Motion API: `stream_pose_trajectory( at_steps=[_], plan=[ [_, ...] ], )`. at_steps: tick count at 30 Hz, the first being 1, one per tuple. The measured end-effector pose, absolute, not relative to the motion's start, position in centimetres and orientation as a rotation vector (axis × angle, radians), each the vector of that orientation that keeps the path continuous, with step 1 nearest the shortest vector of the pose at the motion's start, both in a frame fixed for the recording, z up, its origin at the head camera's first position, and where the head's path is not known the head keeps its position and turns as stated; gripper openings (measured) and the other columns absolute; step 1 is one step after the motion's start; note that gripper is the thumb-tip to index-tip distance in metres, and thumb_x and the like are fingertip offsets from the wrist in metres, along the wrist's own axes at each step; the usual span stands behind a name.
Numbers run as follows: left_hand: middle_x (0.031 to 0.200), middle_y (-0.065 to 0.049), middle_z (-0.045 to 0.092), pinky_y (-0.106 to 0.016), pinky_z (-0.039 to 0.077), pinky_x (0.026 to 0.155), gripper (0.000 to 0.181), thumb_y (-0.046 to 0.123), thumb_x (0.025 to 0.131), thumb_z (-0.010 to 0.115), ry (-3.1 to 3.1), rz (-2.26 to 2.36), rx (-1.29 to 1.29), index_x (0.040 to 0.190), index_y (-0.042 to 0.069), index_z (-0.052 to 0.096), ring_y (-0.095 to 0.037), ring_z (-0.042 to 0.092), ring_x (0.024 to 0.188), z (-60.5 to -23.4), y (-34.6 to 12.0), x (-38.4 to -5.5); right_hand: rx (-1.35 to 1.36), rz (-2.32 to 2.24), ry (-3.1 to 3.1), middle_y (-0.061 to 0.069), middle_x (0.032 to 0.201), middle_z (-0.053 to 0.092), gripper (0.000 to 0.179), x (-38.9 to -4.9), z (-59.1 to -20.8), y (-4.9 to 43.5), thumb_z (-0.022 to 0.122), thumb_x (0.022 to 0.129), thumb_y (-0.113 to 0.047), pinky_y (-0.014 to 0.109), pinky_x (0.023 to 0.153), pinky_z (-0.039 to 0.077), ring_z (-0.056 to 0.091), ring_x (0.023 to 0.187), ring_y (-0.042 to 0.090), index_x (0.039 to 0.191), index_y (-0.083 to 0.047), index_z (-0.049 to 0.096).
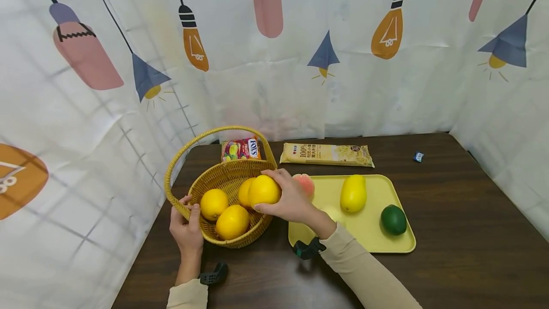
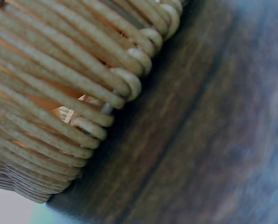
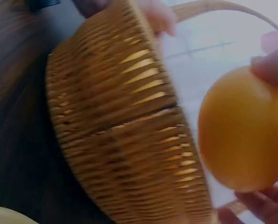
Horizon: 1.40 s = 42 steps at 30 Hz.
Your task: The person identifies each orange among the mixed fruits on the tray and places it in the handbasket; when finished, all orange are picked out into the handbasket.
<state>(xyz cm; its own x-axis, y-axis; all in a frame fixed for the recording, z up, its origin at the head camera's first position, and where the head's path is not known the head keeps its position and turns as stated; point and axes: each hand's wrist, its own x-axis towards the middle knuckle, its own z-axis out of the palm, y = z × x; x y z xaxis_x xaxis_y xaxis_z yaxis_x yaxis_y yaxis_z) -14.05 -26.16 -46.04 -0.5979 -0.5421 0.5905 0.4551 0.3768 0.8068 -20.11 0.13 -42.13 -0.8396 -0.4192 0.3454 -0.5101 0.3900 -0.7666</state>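
A yellow wicker basket [image 1: 246,241] with a tall hoop handle stands on the left of the table, and several oranges [image 1: 232,222] lie inside it. At its left side my left hand [image 1: 188,230] grips the rim by the foot of the handle. My right hand [image 1: 297,200] holds another orange [image 1: 264,190] over the basket's right rim, thumb below and fingers above. The right wrist view shows this orange [image 3: 244,133] raised beside the woven wall. Only wicker [image 2: 50,88] and tabletop appear in the left wrist view; the left hand is out of that frame.
Right of the basket lies a yellow tray [image 1: 403,247] with a pink peach [image 1: 304,185], a yellow pear-shaped fruit [image 1: 353,193] and a dark green fruit [image 1: 393,220]. Behind are a Fox's candy bag [image 1: 241,149], a noodle packet [image 1: 327,154] and a small blue wrapper [image 1: 418,157].
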Motion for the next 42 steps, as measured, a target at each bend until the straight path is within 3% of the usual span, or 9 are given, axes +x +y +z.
stream_pose_trajectory(
  at_steps=[9,16,23,30,42],
  plan=[
    [0.083,0.007,0.054,-0.018,0.038,0.066,0.027,0.001,0.089,0.059,-1.745,-1.342,0.086,0.111,-0.015,0.062,-0.003,0.046,0.067,-45.9,-26.0,-14.0,0.867,1.429,-2.598,-0.001,0.121,0.049,0.079,-20.5,-42.8,-1.9,0.078,0.073,-0.052,0.031,0.076,0.05,0.055,0.093,0.014,0.141,-0.024,0.049],
    [0.085,0.005,0.055,-0.018,0.039,0.066,0.028,0.001,0.089,0.06,-1.741,-1.37,0.089,0.112,-0.015,0.062,-0.003,0.048,0.069,-46.1,-26.1,-14.0,0.848,1.398,-2.643,0.003,0.126,0.049,0.082,-20.7,-42.9,-2.4,0.078,0.073,-0.052,0.032,0.077,0.05,0.053,0.099,0.017,0.143,-0.021,0.047],
    [0.085,0.005,0.055,-0.018,0.039,0.067,0.027,0.002,0.09,0.06,-1.736,-1.363,0.098,0.111,-0.015,0.063,-0.003,0.048,0.069,-46.2,-26.0,-13.9,0.802,1.443,-2.672,0.006,0.135,0.047,0.087,-21.2,-42.8,-2.2,0.083,0.074,-0.038,0.04,0.086,0.05,0.054,0.107,0.022,0.147,-0.018,0.04],
    [0.084,0.003,0.055,-0.017,0.039,0.066,0.027,0.002,0.09,0.06,-1.742,-1.363,0.102,0.112,-0.014,0.063,-0.003,0.048,0.069,-46.1,-25.9,-13.8,0.869,1.209,-2.75,0.005,0.142,0.046,0.087,-21.2,-43.6,-2.4,0.082,0.075,-0.04,0.045,0.102,0.04,0.048,0.122,0.025,0.147,-0.016,0.041],
    [0.084,0.001,0.056,-0.018,0.039,0.067,0.028,-0.001,0.089,0.06,-1.728,-1.384,0.076,0.112,-0.016,0.061,-0.004,0.048,0.07,-46.1,-26.1,-14.1,0.852,1.29,-2.705,0.007,0.142,0.045,0.082,-21.2,-43.9,-2.7,0.083,0.075,-0.036,0.043,0.104,0.04,0.049,0.125,0.025,0.144,-0.011,0.046]
  ],
)
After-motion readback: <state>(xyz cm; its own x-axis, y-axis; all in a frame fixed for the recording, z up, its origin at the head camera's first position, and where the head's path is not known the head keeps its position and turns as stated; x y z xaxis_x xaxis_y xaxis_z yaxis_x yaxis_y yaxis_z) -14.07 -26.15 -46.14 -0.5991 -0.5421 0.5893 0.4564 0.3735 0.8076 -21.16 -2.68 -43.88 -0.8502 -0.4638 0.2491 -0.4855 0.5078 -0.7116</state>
